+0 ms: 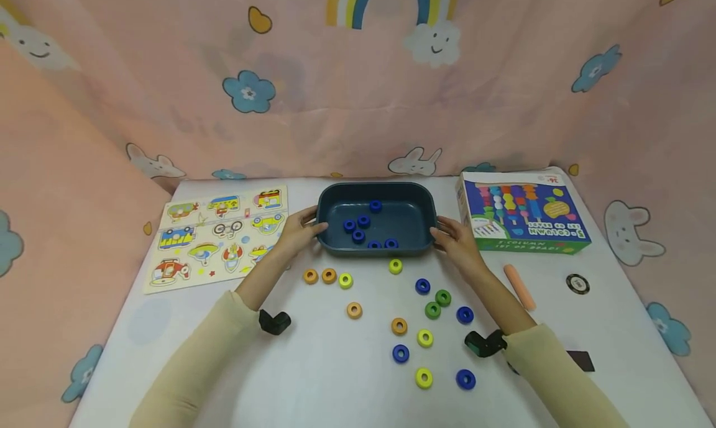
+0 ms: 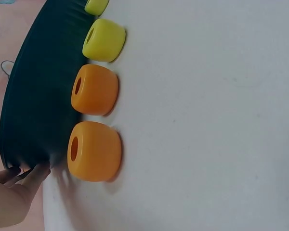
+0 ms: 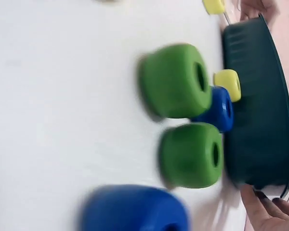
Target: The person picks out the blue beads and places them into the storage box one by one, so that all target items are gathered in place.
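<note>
A dark teal rectangular tray (image 1: 386, 252) stands at the back middle of the table, with several blue beads (image 1: 363, 221) lying inside. My left hand (image 1: 300, 232) grips its left end, thumb at the rim; in the left wrist view the fingertips (image 2: 37, 174) press against its lower edge. At the opposite end my right hand (image 1: 460, 245) holds the tray the same way, fingers (image 3: 253, 202) at the bottom corner. Just in front of the tray sit orange beads (image 1: 329, 276), yellow beads (image 1: 345, 281), green beads (image 1: 432, 310) and more blue beads (image 1: 422, 286).
A wooden vehicle puzzle board (image 1: 207, 245) lies to the left. On the right stands a bead-set box (image 1: 528, 214), with a peach-coloured stick (image 1: 519, 287), a round black disc (image 1: 578, 284) and a dark flat piece (image 1: 582, 361) nearer. A patterned pink curtain (image 1: 313, 130) hangs behind.
</note>
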`<state>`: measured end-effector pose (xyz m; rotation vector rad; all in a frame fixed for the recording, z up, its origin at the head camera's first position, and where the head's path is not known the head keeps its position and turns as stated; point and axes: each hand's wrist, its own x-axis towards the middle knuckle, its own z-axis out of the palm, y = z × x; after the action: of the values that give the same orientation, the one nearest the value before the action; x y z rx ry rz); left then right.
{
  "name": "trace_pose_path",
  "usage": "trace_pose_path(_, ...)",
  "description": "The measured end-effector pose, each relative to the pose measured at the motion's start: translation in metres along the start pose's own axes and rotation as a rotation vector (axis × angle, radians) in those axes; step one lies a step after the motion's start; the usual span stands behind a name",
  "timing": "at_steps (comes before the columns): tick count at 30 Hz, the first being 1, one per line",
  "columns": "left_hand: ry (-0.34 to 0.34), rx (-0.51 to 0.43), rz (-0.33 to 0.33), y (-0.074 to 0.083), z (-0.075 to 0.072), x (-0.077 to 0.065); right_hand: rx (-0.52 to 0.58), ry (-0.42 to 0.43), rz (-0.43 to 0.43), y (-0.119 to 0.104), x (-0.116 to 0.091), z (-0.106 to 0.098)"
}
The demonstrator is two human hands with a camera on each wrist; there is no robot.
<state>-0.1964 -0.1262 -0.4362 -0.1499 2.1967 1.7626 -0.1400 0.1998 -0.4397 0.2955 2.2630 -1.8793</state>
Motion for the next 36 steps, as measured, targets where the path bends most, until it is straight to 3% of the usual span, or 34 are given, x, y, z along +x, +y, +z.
trace_pose_path(5, -0.013, -0.044, -0.019, -0.001, 0.000, 0.001, -0.059, -0.052, 0.035, 0.015, -0.025, -0.006)
trace_pose_path(10, -0.020, -0.056, -0.020, -0.001, -0.001, 0.001, -0.330, -0.175, -0.109, 0.030, -0.051, -0.007)
trace_pose_path(14, -0.016, -0.058, -0.019, -0.001, -0.002, 0.000, -0.503, -0.174, -0.236, 0.038, -0.060, 0.000)
trace_pose_path(17, -0.014, -0.058, -0.024, -0.002, -0.002, 0.000, -0.557, -0.151, -0.279, 0.041, -0.060, 0.006)
trace_pose_path(24, -0.032, -0.090, -0.013, -0.005, -0.004, 0.000, -0.558, -0.139, -0.254, 0.040, -0.059, 0.012)
trace_pose_path(28, -0.045, -0.116, -0.007, -0.006, -0.005, -0.002, -0.489, -0.171, -0.248, 0.035, -0.057, 0.010)
trace_pose_path(36, -0.050, -0.140, 0.000, -0.008, -0.005, 0.000, -0.312, -0.219, -0.300, -0.007, -0.038, 0.005)
